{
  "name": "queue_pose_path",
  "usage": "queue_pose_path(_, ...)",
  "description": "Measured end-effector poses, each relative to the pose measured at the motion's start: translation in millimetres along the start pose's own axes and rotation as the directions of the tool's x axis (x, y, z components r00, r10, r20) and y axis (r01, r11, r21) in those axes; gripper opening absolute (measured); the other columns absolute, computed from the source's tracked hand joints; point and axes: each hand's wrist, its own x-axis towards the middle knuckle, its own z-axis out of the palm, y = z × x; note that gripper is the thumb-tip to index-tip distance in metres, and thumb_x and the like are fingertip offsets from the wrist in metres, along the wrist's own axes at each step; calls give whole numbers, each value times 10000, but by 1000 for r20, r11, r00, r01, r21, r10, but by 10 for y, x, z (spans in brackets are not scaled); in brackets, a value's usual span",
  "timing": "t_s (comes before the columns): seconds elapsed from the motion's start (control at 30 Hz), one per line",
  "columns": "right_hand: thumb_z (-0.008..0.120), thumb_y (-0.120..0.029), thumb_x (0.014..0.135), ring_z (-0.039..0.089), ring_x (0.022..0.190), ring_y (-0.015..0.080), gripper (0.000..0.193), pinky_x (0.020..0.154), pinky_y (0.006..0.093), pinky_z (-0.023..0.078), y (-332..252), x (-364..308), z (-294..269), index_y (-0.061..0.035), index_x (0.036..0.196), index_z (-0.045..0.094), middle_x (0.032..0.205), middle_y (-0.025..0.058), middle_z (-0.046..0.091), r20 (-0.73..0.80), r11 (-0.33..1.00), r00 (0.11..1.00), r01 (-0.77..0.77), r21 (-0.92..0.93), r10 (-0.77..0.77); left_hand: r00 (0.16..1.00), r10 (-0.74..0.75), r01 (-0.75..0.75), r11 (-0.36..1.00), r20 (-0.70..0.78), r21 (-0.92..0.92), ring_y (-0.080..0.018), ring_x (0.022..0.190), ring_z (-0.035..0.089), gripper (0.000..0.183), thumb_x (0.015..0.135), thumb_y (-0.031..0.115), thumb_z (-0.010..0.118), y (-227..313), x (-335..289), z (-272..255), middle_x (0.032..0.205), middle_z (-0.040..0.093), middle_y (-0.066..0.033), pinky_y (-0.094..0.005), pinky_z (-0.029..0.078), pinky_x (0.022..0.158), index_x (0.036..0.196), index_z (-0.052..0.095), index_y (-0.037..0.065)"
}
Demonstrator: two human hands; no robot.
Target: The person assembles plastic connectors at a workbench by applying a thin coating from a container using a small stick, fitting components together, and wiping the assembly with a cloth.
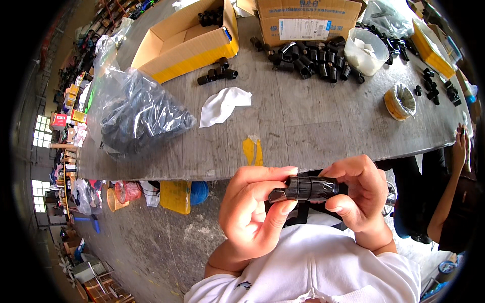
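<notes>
Both hands hold one shiny black cylindrical part [312,189] level in front of my chest, just off the table's near edge. It has ring grooves near its middle and a flatter, angled tip on the left. My left hand [252,204] pinches that left end between thumb and fingers. Around the right end, the thumb and bent fingers of my right hand [362,191] close on the part. Farther back on the table, a heap of similar short black parts [316,59] lies before a cardboard box.
The grey table [293,121] bears an open carton [174,43], a clear bag of dark pieces [139,113], a white scrap [224,106], a translucent tub [365,53] and a roll of tape [400,102]. At the right, another person's arm [449,182] reaches to the table edge.
</notes>
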Motion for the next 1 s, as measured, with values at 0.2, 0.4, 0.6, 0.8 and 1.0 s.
queue_pose_path(0.2,816,-119,687,615,667,259,409,570,343,492,95,28,236,8,990,571,826,163,636,-38,910,927,359,-206,-374,999,27,-25,998,-33,57,-185,795,577,191,836,73,678,24,-107,-131,1018,599,-161,-279,469,670,936,565,-43)
queue_pose_path(0.4,558,-331,933,552,991,206,490,884,302,436,644,-371,-36,85,1183,491,1088,140,554,-210,955,963,105,-277,-167,995,62,-72,989,-80,-129,-169,721,506,171,837,-3,639,-81,-99,71,1045,561,-133,-270,427,630,981,552,-30)
queue_pose_path(0.6,466,-308,973,531,931,175,439,783,271,442,416,-187,80,68,1198,455,1080,115,514,-67,902,963,219,-373,-262,987,73,-99,976,-141,-193,-158,763,521,153,854,-12,614,-142,-149,91,1024,537,-126,-268,437,654,987,544,-36)
queue_pose_path(0.8,616,-299,910,636,826,317,389,735,370,520,327,-115,163,64,1049,589,935,189,641,-193,879,911,268,-394,-364,977,143,-167,975,-159,-149,-191,758,511,154,852,-18,595,-152,-77,135,948,507,-107,-300,414,645,986,520,-35)
queue_pose_path(1.0,591,-285,929,640,867,303,399,791,370,517,272,-150,78,80,1086,558,1005,188,629,-48,825,962,206,-526,-271,991,65,-87,976,-117,-201,-219,817,540,166,853,5,617,-179,-144,114,980,535,-126,-314,437,696,1001,549,-30)
